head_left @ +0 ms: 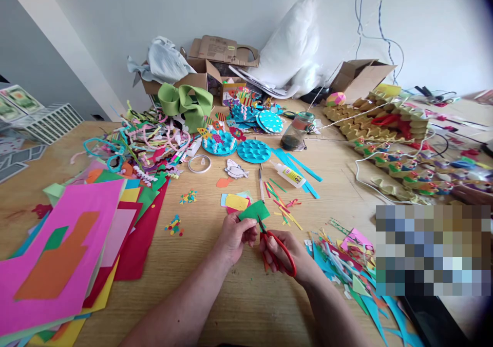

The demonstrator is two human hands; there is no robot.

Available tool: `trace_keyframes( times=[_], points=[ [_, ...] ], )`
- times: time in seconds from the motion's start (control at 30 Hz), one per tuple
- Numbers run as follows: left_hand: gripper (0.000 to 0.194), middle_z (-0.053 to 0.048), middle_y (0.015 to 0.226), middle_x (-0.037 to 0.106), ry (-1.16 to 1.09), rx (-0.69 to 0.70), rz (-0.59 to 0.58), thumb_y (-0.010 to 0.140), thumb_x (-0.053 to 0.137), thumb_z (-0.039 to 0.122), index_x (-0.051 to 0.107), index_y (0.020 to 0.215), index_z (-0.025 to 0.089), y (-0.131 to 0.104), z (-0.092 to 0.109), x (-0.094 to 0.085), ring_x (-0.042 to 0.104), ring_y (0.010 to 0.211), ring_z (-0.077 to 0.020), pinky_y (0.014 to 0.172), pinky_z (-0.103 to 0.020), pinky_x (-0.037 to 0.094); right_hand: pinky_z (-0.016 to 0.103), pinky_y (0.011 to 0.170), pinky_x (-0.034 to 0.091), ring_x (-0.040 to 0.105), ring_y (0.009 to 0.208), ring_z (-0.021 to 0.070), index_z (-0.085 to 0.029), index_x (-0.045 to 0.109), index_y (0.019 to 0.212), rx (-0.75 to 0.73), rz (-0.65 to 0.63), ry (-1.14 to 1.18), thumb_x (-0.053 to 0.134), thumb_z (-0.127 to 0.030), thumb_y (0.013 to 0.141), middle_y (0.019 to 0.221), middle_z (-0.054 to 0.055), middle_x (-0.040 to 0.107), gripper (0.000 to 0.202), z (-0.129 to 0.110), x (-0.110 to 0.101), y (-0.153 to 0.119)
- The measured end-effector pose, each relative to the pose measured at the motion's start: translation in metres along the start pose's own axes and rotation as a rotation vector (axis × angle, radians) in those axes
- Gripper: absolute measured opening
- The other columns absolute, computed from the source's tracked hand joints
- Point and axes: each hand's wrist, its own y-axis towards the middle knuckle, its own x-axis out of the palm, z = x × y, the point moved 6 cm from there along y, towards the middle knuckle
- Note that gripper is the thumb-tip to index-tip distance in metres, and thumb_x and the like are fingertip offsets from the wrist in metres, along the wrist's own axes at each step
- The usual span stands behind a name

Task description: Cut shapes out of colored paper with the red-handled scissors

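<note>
A small green paper piece is pinched between the thumb and fingers of my left hand. My right hand grips red-handled scissors, whose blades meet the paper's right edge. Just beyond the paper lie a yellow paper piece and a pen. Thin coloured paper strips are scattered to the right, below a glue bottle. A fish cut-out sits farther back, with an orange paper piece in front of it.
Stacked coloured sheets cover the table's left side. Small confetti piles lie left of my hands. Paper scraps spread at right. Blue scalloped discs, a glass jar, pipe cleaners and egg cartons stand farther back.
</note>
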Motion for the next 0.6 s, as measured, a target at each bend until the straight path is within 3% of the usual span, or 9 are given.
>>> trace_keyframes(
  times=[0.6],
  points=[
    [0.02, 0.002, 0.05, 0.055, 0.007, -0.003, -0.03, 0.061, 0.069, 0.027, 0.055, 0.06, 0.013, -0.0003, -0.0019, 0.0016, 0.046, 0.039, -0.0068, 0.036, -0.02, 0.032, 0.018, 0.036, 0.027, 0.043, 0.036, 0.0072, -0.015, 0.051, 0.07, -0.005, 0.012, -0.044, 0.053, -0.069, 0.074, 0.049, -0.002, 0.051, 0.055, 0.0015, -0.0007, 0.0009]
  ],
)
